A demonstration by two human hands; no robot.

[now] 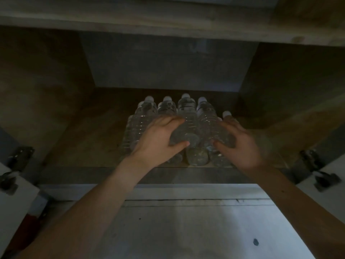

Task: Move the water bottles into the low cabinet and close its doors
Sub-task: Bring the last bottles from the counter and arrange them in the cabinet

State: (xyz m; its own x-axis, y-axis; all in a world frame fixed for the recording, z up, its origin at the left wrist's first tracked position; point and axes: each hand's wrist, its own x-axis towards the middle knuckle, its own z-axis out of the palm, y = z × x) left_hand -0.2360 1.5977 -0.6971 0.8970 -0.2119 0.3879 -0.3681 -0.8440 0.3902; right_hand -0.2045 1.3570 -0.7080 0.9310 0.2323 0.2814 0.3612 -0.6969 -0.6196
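**Bottles stacked in open low cabinet**

Water bottles (188,113) lie stacked on the low cabinet (56,94) floor, caps toward the back wall. Left hand (160,139) curls around the top bottle (179,134). Right hand (240,144), blurred, wraps over the right-hand bottle (224,136). Both doors (11,206) stand open.

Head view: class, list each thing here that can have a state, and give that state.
cabinet: open, bottles inside.
left door: swung open.
right door: swung open.
bottles: capped, lying on their sides, stacked.
left hand: gripping a top bottle.
right hand: curled over a bottle at the right, blurred.
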